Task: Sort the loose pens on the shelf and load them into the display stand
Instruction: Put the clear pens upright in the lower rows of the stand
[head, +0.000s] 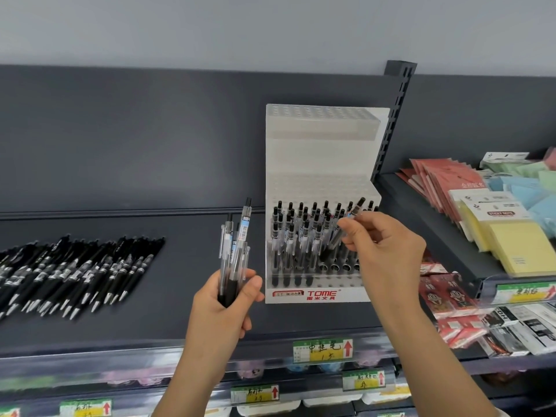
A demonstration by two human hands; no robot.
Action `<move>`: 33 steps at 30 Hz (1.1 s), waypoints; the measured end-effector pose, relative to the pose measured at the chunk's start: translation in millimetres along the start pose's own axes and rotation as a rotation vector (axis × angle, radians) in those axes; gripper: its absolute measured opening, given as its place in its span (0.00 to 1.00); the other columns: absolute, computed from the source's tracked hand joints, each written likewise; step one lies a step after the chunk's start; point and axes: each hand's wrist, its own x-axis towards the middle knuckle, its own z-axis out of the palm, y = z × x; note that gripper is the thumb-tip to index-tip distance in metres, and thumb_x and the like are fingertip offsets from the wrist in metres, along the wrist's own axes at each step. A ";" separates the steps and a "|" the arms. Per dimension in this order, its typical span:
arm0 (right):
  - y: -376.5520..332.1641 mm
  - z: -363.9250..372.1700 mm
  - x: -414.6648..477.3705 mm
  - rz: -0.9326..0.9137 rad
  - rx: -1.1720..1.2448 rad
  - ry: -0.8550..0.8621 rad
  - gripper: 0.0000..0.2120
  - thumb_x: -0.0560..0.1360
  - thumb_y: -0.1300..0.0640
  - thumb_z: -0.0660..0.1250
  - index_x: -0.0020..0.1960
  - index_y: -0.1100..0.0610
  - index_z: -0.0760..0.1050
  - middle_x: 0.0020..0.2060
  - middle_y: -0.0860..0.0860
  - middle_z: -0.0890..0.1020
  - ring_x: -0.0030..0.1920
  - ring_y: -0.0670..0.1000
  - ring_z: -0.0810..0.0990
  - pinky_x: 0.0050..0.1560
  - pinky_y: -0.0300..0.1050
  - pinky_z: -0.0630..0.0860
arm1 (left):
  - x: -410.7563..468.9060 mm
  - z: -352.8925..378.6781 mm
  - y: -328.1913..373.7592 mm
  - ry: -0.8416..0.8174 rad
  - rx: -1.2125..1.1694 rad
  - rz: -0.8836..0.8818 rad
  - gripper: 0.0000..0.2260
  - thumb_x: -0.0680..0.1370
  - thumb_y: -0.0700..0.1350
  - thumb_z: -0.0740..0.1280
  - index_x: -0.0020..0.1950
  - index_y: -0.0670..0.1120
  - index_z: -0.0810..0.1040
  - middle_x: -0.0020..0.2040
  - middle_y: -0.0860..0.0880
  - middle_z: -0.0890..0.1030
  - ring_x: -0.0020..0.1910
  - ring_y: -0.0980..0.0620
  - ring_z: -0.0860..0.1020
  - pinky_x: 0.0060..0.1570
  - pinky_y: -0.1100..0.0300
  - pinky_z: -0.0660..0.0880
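A white stepped display stand (319, 164) marked TOME stands on the dark shelf (180, 308). Its lower tier holds several clear pens (296, 236) upright in holes. My left hand (224, 308) grips a bundle of clear pens (236, 251) upright, just left of the stand. My right hand (382, 251) pinches a single clear pen (349, 224), tilted, over the right part of the lower tier. A row of loose black pens (75, 272) lies on the shelf at the left.
To the right, a slanted shelf carries yellow sticky notes (499, 239), red packets (439, 182) and pastel pads. A slotted upright post (391, 115) rises behind the stand. Price tags (323, 350) line the shelf front; lower shelves hold more goods.
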 end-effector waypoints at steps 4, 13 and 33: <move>-2.4 -2.0 2.3 -0.030 -0.054 -0.031 0.02 0.73 0.57 0.71 0.42 0.52 0.82 0.33 0.46 0.82 0.36 0.47 0.81 0.43 0.49 0.81 | 0.9 0.7 -1.2 0.004 -0.002 0.001 0.01 0.75 0.44 0.68 0.47 0.48 0.78 0.33 0.51 0.82 0.22 0.56 0.69 0.21 0.65 0.67; 16.4 7.8 -1.3 0.049 -0.271 -0.205 0.09 0.73 0.52 0.70 0.45 0.57 0.83 0.34 0.50 0.83 0.35 0.49 0.82 0.42 0.51 0.80 | 8.3 1.9 -7.3 0.054 -0.001 0.011 0.01 0.75 0.44 0.69 0.46 0.49 0.79 0.32 0.50 0.80 0.22 0.57 0.70 0.22 0.66 0.67; 20.6 -10.8 -3.7 -0.022 -0.364 -0.196 0.13 0.71 0.41 0.66 0.45 0.49 0.81 0.36 0.43 0.81 0.36 0.40 0.78 0.38 0.35 0.75 | 47.9 31.9 -24.6 0.067 -0.033 -0.096 0.04 0.75 0.46 0.70 0.48 0.48 0.80 0.26 0.55 0.74 0.25 0.56 0.68 0.23 0.66 0.68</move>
